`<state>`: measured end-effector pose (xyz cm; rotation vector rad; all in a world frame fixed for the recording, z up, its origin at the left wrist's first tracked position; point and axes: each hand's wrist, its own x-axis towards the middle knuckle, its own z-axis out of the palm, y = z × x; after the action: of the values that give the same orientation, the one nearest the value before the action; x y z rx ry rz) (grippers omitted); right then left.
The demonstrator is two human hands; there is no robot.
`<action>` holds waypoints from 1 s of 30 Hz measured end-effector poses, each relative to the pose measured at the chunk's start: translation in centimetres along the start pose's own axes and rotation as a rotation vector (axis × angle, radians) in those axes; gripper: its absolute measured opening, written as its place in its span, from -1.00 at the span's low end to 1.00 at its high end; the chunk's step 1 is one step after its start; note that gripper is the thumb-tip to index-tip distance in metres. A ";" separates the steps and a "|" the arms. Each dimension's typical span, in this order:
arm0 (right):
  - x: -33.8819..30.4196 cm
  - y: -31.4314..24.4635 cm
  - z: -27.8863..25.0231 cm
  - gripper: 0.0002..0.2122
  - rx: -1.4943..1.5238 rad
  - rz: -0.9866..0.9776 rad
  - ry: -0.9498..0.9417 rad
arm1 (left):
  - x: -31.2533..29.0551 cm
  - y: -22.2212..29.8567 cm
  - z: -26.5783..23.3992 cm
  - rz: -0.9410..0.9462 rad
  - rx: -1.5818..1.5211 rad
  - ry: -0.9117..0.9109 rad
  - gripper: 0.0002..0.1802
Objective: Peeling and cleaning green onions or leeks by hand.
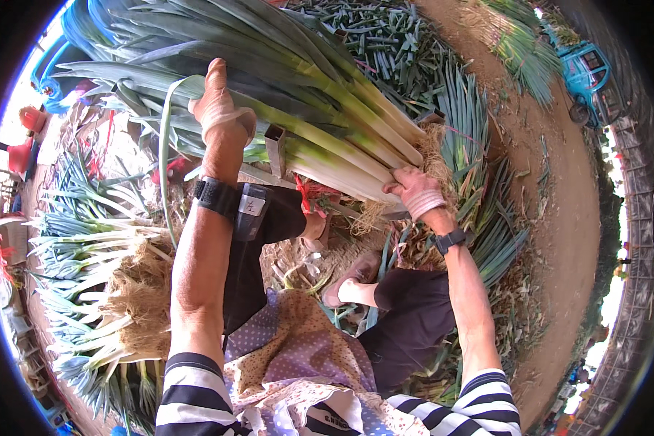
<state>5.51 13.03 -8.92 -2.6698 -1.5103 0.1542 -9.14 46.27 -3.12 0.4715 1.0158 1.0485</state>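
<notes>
A thick bundle of leeks (320, 94) lies slantwise in front of me, green leaves to the upper left and white stems to the right. My left hand (221, 109), partly wrapped in a worn light covering, is closed at the leafy side. From it a long pale leek leaf (165, 145) loops down on the left. At the white ends, my right hand (418, 192), wrapped likewise, has its fingers closed round the nearest leek (349, 178), beside the stringy roots (434, 156). Its fingertips are partly hidden.
A metal frame (275, 151) with upright posts holds the bundle; red ties (303, 190) hang from it. More leeks (87, 269) are piled at left, cut leaves (385, 43) behind. A dirt path (552, 240) runs along the right, with a blue vehicle (587, 76) at its far end.
</notes>
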 end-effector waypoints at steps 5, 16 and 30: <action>0.4 0.1 -0.1 -0.66 -0.161 0.099 -0.152 | -2.7 0.0 1.2 -0.096 0.169 0.167 0.10; 0.3 -0.8 1.6 -0.66 -0.251 0.120 -0.158 | 1.6 -2.2 0.6 0.098 0.313 0.238 0.06; -1.3 -1.0 1.3 -0.66 -0.271 0.135 -0.045 | 6.6 6.8 -2.0 0.903 0.657 0.295 0.09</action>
<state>3.87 12.47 -9.98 -3.0003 -1.4570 0.0167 -13.34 54.95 -2.10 1.4344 1.4593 1.5941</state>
